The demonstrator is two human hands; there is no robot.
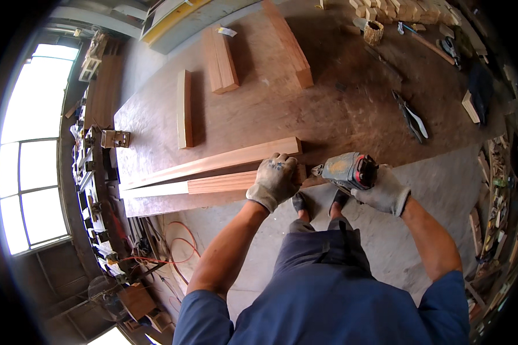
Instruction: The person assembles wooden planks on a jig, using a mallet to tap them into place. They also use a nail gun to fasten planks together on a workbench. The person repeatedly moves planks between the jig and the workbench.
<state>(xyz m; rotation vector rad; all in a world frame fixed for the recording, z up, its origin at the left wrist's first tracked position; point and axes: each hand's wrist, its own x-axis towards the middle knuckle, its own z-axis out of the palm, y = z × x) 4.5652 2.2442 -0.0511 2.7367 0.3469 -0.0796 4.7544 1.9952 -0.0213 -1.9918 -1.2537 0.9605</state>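
In the head view, the left hand, in a pale, soiled knit glove [275,179], has its fingers curled over a long, reddish wooden strip with a white far portion [221,183], gripping it close to its right end. The right hand, in a matching pale glove [388,192], is wrapped around a scuffed grey-and-yellow power tool with a red and black end [346,171]; its fingers are partly hidden behind the tool. The tool's nose points left, just beside the strip's end (whether the two touch, I cannot tell).

The strip lies along the near edge of a broad brown wooden table [345,115]. One long, light-brown square beam [224,158] lies just behind it, the two drawing together toward the left. Farther back are one short, pale-edged beam [183,109], two reddish beams pressed side by side [220,63] with one small white tag [227,31] at their far end, and one more long reddish beam [290,49].

Toward the right lie one pair of dark-and-white-handled pliers [411,119] and one round, hollow wooden block [373,33]. Below, two dark shoes [300,202] stand on the grey concrete floor [437,198].
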